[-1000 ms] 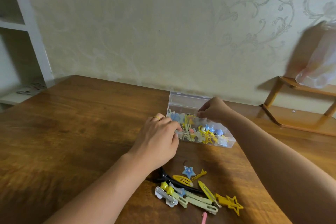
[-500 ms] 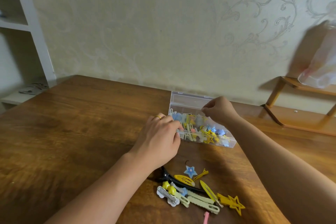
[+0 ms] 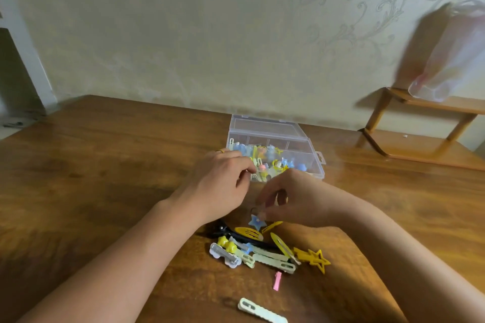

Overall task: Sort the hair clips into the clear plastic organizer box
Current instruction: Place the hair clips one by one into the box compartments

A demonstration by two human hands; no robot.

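Right hand (image 3: 294, 199) dropped from clear plastic box (image 3: 301, 139), pinching blue star clip (image 3: 256, 221), left hand (image 3: 220, 183) gripping box edge.

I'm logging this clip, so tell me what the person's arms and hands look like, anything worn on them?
Both forearms are bare, no sleeves, watch or gloves in view. The left hand wears a thin gold ring on one finger. The right hand shows nothing worn.

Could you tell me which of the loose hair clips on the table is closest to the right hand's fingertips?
It is the small blue star clip, at the far edge of the pile, right under the right hand. The yellow, pale green and pink clips lie nearer the person.
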